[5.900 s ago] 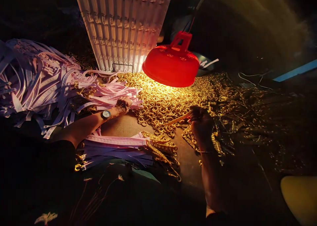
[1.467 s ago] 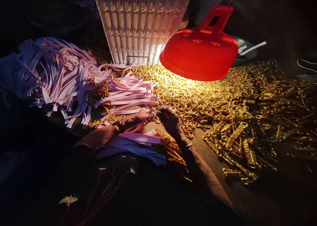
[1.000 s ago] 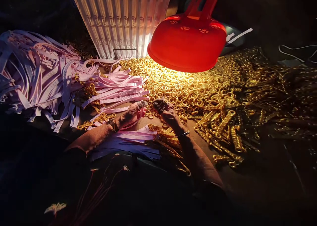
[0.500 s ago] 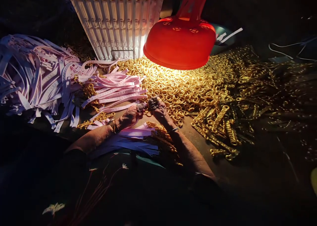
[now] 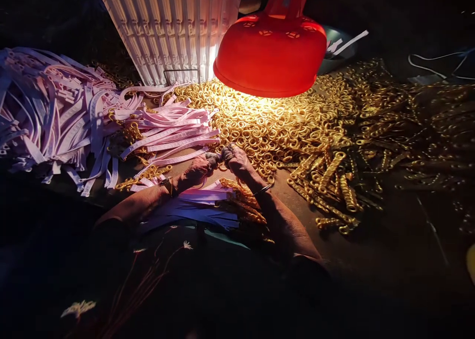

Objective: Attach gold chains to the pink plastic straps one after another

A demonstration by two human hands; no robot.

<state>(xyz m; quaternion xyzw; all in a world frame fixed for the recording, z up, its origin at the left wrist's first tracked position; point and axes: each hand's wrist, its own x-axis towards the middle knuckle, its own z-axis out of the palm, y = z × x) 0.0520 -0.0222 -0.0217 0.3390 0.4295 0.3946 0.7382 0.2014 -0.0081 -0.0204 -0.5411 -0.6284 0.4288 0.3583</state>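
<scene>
My left hand (image 5: 202, 167) is closed in a pinch, its covered fingertips meeting those of my right hand. From beneath its palm a narrow pink strap (image 5: 202, 182) seems to hang down. My right hand (image 5: 236, 162) is curled closed, dark wraps on its fingers hiding whatever is in them. Just beyond both hands spreads a heap of gold rings (image 5: 267, 131). Pink straps (image 5: 178, 141) lie in a row left of the fingers. Under my wrists rests a bundle of pale straps (image 5: 200, 213) with gold chain pieces (image 5: 245, 200) at its right end.
A red lamp (image 5: 270, 57) hangs low over the rings, before a ribbed, light-coloured panel (image 5: 174, 27). More straps (image 5: 55, 111) are piled at far left. Linked gold chain lengths (image 5: 334, 185) lie to the right. A bowl (image 5: 343, 49) with white strips stands behind the lamp.
The whole view has shifted slightly, with the lamp and heap sitting a little higher. Both hands stay together at the same spot, with only small finger movements and more shadow on the left hand.
</scene>
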